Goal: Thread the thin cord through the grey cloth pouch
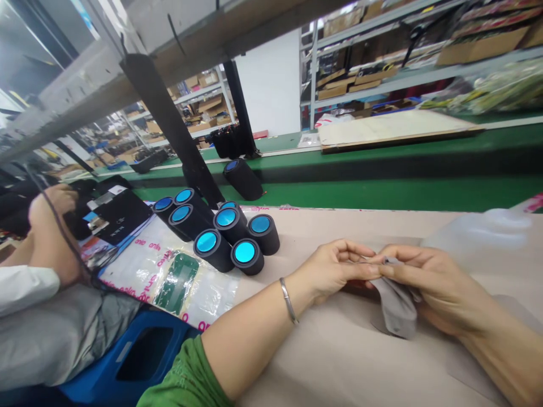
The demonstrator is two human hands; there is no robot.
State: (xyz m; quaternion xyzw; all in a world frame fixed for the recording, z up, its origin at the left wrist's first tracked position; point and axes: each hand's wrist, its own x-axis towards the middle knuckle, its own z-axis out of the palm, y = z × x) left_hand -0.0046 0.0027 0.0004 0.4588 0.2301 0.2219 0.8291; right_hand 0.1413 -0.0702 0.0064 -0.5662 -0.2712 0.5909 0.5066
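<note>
Judging by the layout, a cloth (396, 308) is pinched between left hand (335, 270) and right hand (428, 282), while the cylinders (224, 234) at the far edge of the worktop (339, 356) are left untouched.

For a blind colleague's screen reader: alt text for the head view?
The left hand and right hand pinch a small grey cloth over a beige worktable. Black cylinders with blue ends cluster further left, near a co-worker's hand.
</note>
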